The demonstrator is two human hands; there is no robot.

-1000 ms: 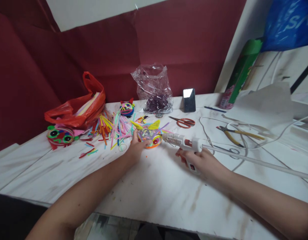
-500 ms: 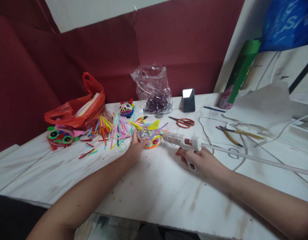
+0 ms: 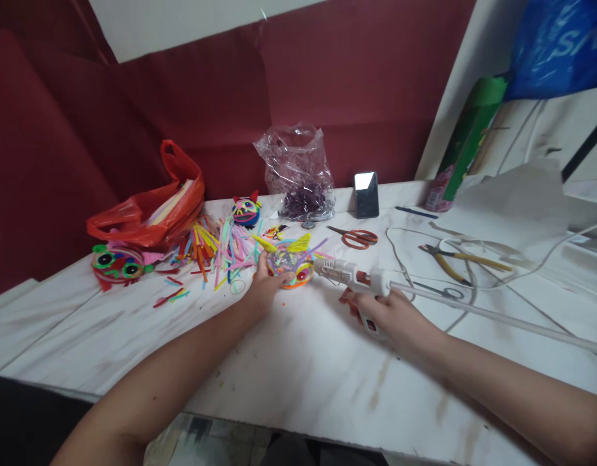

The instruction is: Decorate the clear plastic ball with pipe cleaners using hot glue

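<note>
My left hand grips the near left side of a round, colourful animal-head craft with yellow pipe-cleaner ears and a red eye. Wrapped round the handle of a white hot glue gun is my right hand. The gun's nozzle points left at the craft's right edge; whether they touch I cannot tell. A long glue stick juts from the gun's back end. Loose pipe cleaners in many colours lie left of the craft.
Orange-handled scissors, a phone and a clear plastic bag stand or lie behind. Yellow-handled pliers and cables are at right. On the left are a red bag and a finished-looking animal head; a smaller one sits farther back.
The glue gun and my right hand have shifted very slightly, and the glue stick's rear end has dipped a little. My left hand stays on the craft.
</note>
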